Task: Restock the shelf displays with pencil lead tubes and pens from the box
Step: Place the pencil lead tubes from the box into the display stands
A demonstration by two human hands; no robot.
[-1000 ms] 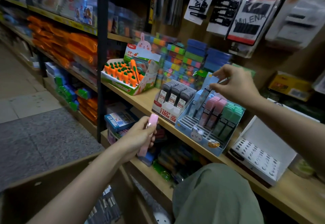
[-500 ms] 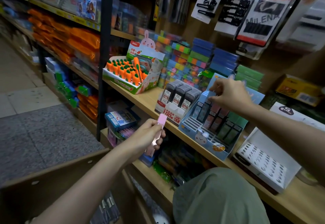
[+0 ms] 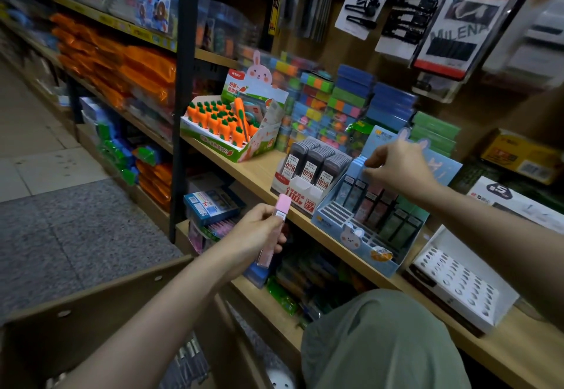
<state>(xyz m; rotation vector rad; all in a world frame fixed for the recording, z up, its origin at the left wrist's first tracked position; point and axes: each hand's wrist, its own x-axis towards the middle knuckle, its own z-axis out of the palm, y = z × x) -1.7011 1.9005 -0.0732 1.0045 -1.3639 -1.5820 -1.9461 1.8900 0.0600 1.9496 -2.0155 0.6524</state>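
Observation:
My left hand (image 3: 259, 231) grips a pink pencil lead tube (image 3: 274, 227), held upright in front of the shelf edge. My right hand (image 3: 396, 169) reaches over the blue bunny display tray (image 3: 345, 223), fingertips pinched on the top of a blue lead tube (image 3: 358, 165) at the tray's back left slot. The tray holds blue, pink and green tubes in rows, with bare slots at the front. A black lead tube display (image 3: 311, 172) stands just left of it. The open cardboard box (image 3: 91, 321) lies below my left arm, with dark items inside.
A carrot eraser display (image 3: 225, 126) sits further left on the wooden shelf (image 3: 259, 172). A white tray with holes (image 3: 457, 281) stands right of the bunny tray. Stacked colourful erasers fill the back. My knee (image 3: 381, 339) is close under the shelf. Hair clip cards hang above.
My right hand has come down from above the tray to its back left slot with the blue tube. My left hand has risen a little with the pink tube.

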